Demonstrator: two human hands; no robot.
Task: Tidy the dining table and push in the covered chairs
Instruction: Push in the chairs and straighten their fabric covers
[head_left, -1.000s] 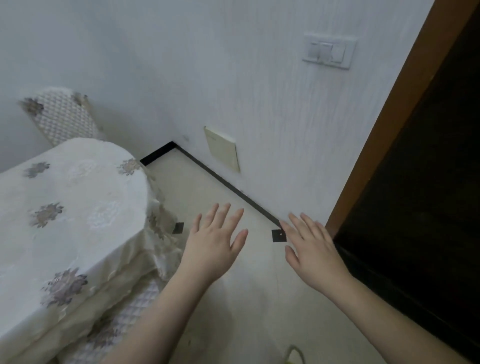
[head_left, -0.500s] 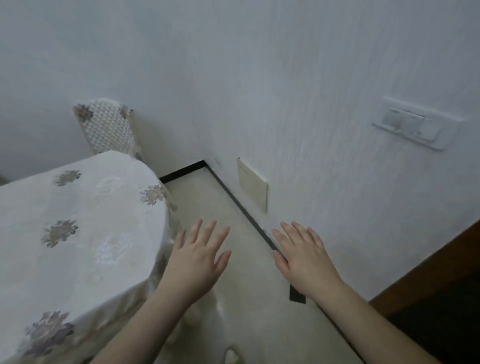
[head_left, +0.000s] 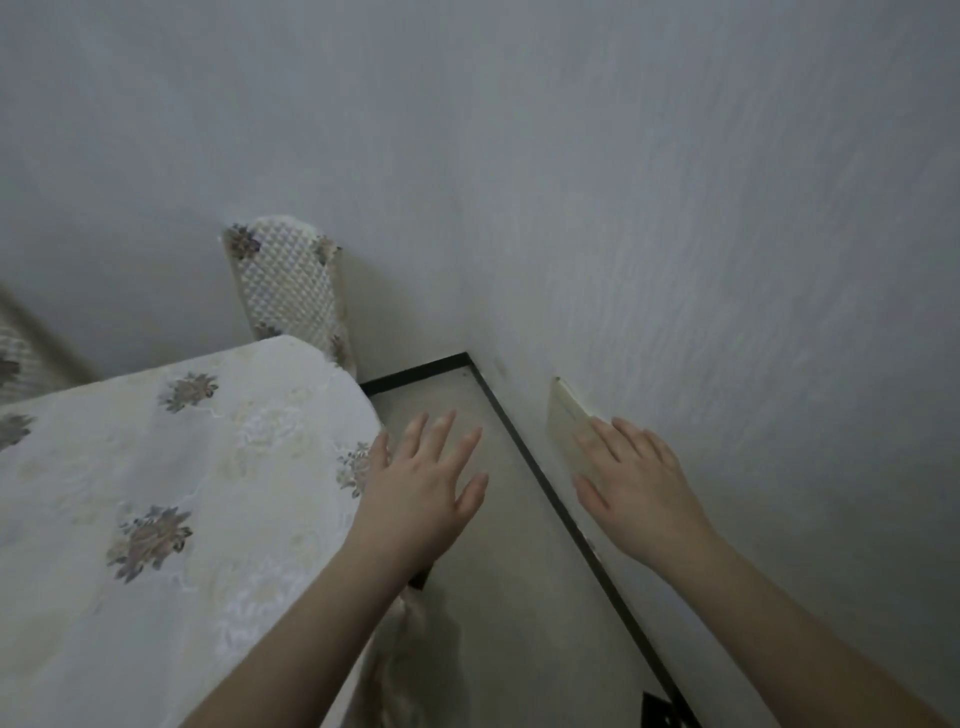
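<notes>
The dining table fills the lower left, draped in a cream cloth with grey flower patches. Behind its far corner a covered chair shows its quilted white backrest against the wall. A second covered chair peeks in at the left edge. My left hand hovers with fingers spread over the floor beside the table's right edge, holding nothing. My right hand is also spread and empty, in front of the wall to the right.
A white textured wall runs close along the right, with a cream wall plate low down behind my right fingers. A narrow strip of pale floor with a black skirting line lies between table and wall.
The view has swung left and up: the doorway and light switch have left the frame, and the table and far chair sit more central. Both hands stay spread and empty.
</notes>
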